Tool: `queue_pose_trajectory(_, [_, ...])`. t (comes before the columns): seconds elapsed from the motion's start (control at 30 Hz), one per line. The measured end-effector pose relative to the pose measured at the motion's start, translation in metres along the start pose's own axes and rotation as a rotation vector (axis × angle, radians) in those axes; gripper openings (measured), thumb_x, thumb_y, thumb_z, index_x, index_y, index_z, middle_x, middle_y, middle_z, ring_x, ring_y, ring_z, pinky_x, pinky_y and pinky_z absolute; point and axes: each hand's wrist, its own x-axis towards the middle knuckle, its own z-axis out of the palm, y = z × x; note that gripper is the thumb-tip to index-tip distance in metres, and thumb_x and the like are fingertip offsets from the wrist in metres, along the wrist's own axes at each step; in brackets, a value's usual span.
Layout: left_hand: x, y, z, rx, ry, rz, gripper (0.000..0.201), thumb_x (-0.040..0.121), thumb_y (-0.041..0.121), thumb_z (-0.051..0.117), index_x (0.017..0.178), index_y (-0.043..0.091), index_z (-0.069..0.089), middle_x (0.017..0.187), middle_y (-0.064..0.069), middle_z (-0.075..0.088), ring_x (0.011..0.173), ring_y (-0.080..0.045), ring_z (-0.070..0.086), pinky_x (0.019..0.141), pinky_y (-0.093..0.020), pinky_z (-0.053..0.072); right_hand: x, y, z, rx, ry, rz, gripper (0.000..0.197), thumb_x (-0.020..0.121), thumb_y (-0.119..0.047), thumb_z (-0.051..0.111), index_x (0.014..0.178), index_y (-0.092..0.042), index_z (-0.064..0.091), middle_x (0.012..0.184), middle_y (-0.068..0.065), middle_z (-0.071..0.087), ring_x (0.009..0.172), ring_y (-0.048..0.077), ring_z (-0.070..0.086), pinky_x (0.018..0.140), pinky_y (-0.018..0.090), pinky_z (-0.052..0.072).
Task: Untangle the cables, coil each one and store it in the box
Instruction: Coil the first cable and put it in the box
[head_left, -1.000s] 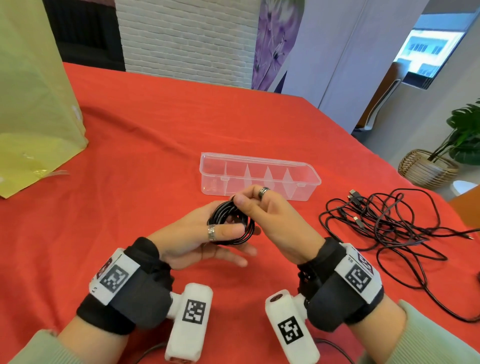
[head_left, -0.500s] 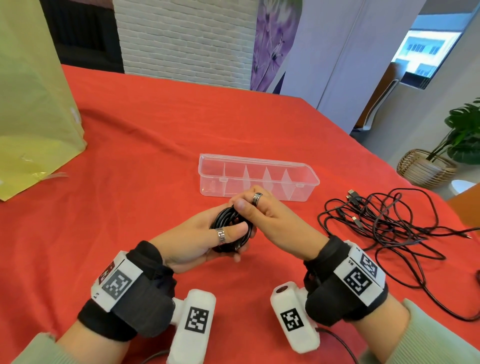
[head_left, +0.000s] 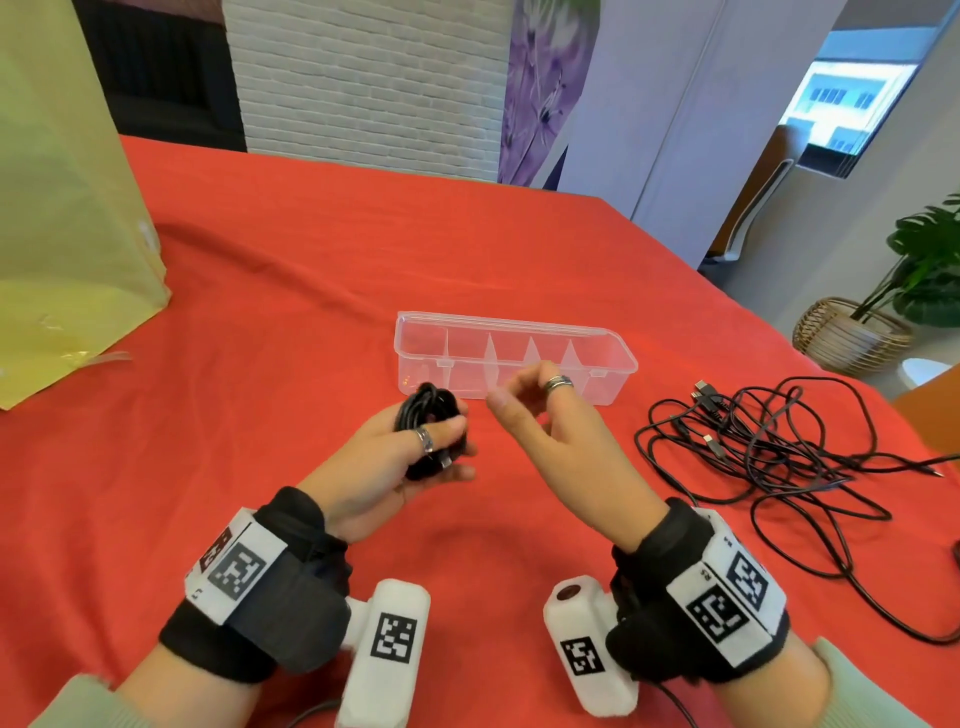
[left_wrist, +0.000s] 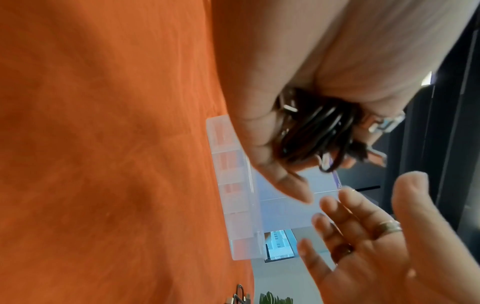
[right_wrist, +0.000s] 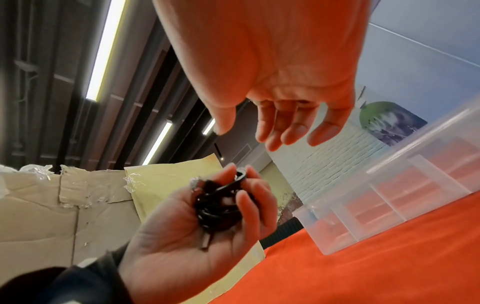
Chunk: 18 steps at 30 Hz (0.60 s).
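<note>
My left hand (head_left: 415, 447) grips a small coiled black cable (head_left: 428, 415), thumb across the loops; the coil (left_wrist: 311, 131) fills the palm in the left wrist view and shows as a dark bundle (right_wrist: 221, 207) in the right wrist view. My right hand (head_left: 540, 410) hovers just right of it, fingers loosely bent, holding nothing. A clear plastic box (head_left: 514, 353) with several compartments lies open on the red cloth just beyond both hands. A tangle of black cables (head_left: 769, 447) lies to the right.
A yellow-green bag (head_left: 67, 208) stands at the far left on the red table (head_left: 260, 291). A wicker basket with a plant (head_left: 852, 338) sits on the floor past the table's right edge. One cable strand (head_left: 852, 571) trails toward the near right.
My right hand has let go of the coil and moved a little right and up. The left hand alone now holds the coil, shifted slightly left.
</note>
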Motion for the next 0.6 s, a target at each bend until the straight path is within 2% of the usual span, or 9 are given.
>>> queue_pose_trajectory(0.03, [0.002,0.001,-0.001,-0.012,0.040,0.050,0.013,0.082,0.006,0.056,0.093,0.003,0.059,0.086,-0.008,0.063,0.077,-0.015,0.064,0.065,-0.025,0.057,-0.002,-0.001,0.000,0.004,-0.010,0.009,0.029,0.085,-0.050,0.050,0.084,-0.021,0.051,0.078,-0.010,0.052,0.069,-0.001,0.045,0.066,0.015,0.037])
queue_pose_trajectory(0.1, [0.003,0.001,0.000,-0.023,0.079,0.119,0.012,0.087,0.006,0.051,0.098,0.003,0.056,0.084,-0.004,0.066,0.077,-0.012,0.065,0.065,-0.021,0.055,-0.005,-0.005,0.004,-0.029,-0.118,0.021,0.028,0.086,-0.045,0.058,0.080,-0.018,0.053,0.071,-0.004,0.053,0.061,0.001,0.043,0.060,0.018,0.037])
queue_pose_trajectory(0.2, [0.002,-0.002,0.004,0.000,0.083,0.170,0.012,0.085,0.009,0.060,0.095,0.011,0.054,0.071,0.004,0.061,0.069,-0.007,0.059,0.066,-0.017,0.052,-0.005,-0.009,0.017,-0.092,-0.195,-0.024,0.028,0.086,-0.044,0.060,0.084,-0.016,0.057,0.076,0.003,0.063,0.063,0.010,0.050,0.066,0.028,0.044])
queue_pose_trajectory(0.27, [0.001,-0.002,0.004,-0.026,0.069,0.180,0.018,0.080,0.013,0.066,0.095,0.013,0.054,0.071,0.003,0.058,0.069,-0.008,0.057,0.067,-0.020,0.050,-0.002,-0.010,0.025,-0.156,-0.186,-0.081,0.025,0.091,-0.037,0.057,0.084,-0.013,0.056,0.073,0.003,0.060,0.064,0.013,0.050,0.066,0.031,0.043])
queue_pose_trajectory(0.37, [-0.001,0.002,0.003,-0.121,0.049,0.191,0.016,0.079,0.014,0.064,0.093,0.014,0.055,0.075,-0.001,0.056,0.069,-0.009,0.057,0.064,-0.019,0.051,0.001,-0.013,0.027,-0.214,-0.177,-0.144,0.019,0.095,-0.028,0.052,0.084,-0.013,0.053,0.068,-0.008,0.051,0.063,0.007,0.046,0.061,0.022,0.037])
queue_pose_trajectory(0.43, [-0.001,0.004,0.004,-0.203,0.037,0.183,0.013,0.078,0.015,0.062,0.090,0.013,0.056,0.074,-0.002,0.056,0.066,-0.009,0.058,0.060,-0.019,0.052,0.000,-0.016,0.027,-0.277,-0.163,-0.174,0.016,0.096,-0.028,0.050,0.082,-0.021,0.046,0.067,-0.012,0.045,0.063,0.003,0.042,0.060,0.018,0.033])
queue_pose_trajectory(0.47, [-0.002,0.005,0.006,-0.243,0.036,0.171,0.013,0.077,0.017,0.059,0.089,0.012,0.056,0.074,-0.002,0.056,0.065,-0.010,0.059,0.059,-0.020,0.053,-0.001,-0.017,0.029,-0.305,-0.152,-0.194,0.014,0.096,-0.029,0.048,0.084,-0.025,0.044,0.069,-0.013,0.044,0.064,0.004,0.042,0.061,0.020,0.035])
queue_pose_trajectory(0.53, [-0.001,0.005,0.006,-0.286,0.045,0.138,0.017,0.075,0.024,0.057,0.088,0.013,0.057,0.077,-0.001,0.057,0.068,-0.011,0.059,0.059,-0.021,0.053,-0.003,-0.017,0.033,-0.325,-0.133,-0.211,0.006,0.097,-0.033,0.044,0.095,-0.028,0.048,0.080,-0.007,0.053,0.076,0.012,0.051,0.070,0.034,0.045])
queue_pose_trajectory(0.6, [-0.001,0.004,0.006,-0.267,0.070,0.112,0.021,0.074,0.031,0.058,0.088,0.016,0.058,0.076,0.002,0.056,0.072,-0.011,0.055,0.060,-0.019,0.052,-0.005,-0.014,0.037,-0.374,-0.123,-0.202,0.023,0.096,-0.040,0.038,0.114,-0.030,0.047,0.100,-0.001,0.060,0.095,0.022,0.058,0.079,0.045,0.048])
